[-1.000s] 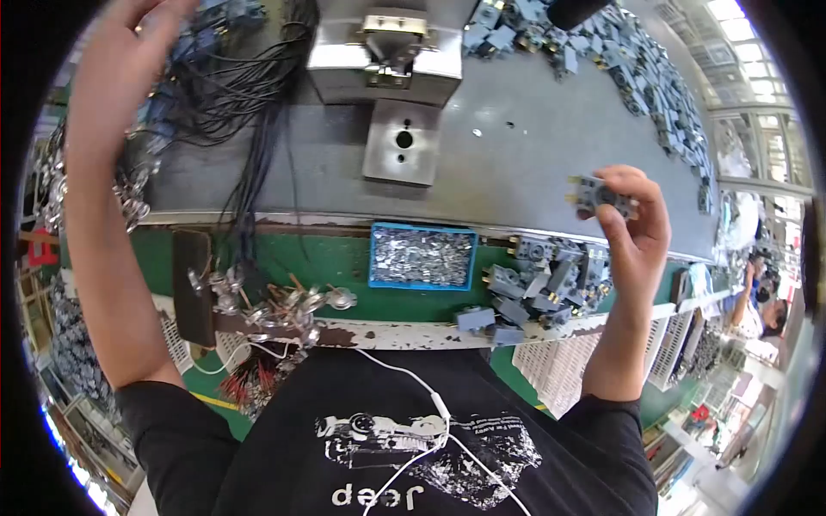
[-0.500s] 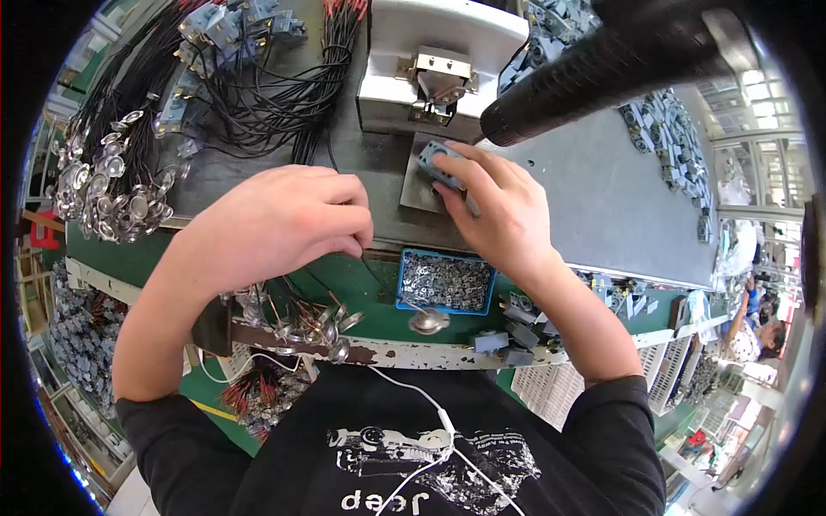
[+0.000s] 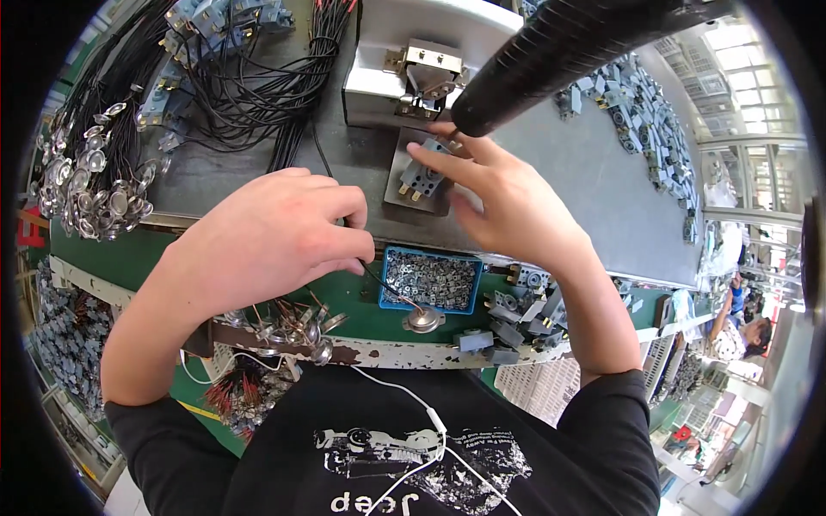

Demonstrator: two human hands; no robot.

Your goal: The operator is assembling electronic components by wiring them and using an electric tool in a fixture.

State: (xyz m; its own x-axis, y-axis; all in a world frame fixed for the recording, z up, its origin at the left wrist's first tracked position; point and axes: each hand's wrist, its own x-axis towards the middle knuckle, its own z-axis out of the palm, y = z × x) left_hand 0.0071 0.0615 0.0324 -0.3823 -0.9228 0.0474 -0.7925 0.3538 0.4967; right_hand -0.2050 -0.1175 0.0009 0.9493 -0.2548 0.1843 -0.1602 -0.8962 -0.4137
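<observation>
My left hand [image 3: 280, 225] is closed in a pinch on a thin black wire [image 3: 375, 277]. From that wire a round metal thermostat disc [image 3: 422, 319] hangs by the front edge of a small blue tray [image 3: 475, 297]. With its fingers around a grey plastic switch block [image 3: 423, 176], my right hand [image 3: 520, 193] holds it on a flat metal plate [image 3: 397, 182]. The block's brass terminals point toward me and to the left. Just above the right fingers is the tip of a black cylindrical power screwdriver [image 3: 551, 69]. My right fingers partly cover the block.
Behind the plate stands a white metal fixture [image 3: 370, 47] with a clamp mechanism. Bundled black wires [image 3: 249, 99] with metal discs [image 3: 112, 185] lie at left. Grey blocks [image 3: 645, 129] spread at far right; more [image 3: 508, 327] lie near the front edge. Small metal parts fill the blue tray.
The grey block has been turned, so its brass terminals now show toward me. My right fingers have shifted to its far side. The screwdriver tip is closer to the block. The left hand still pinches the wire.
</observation>
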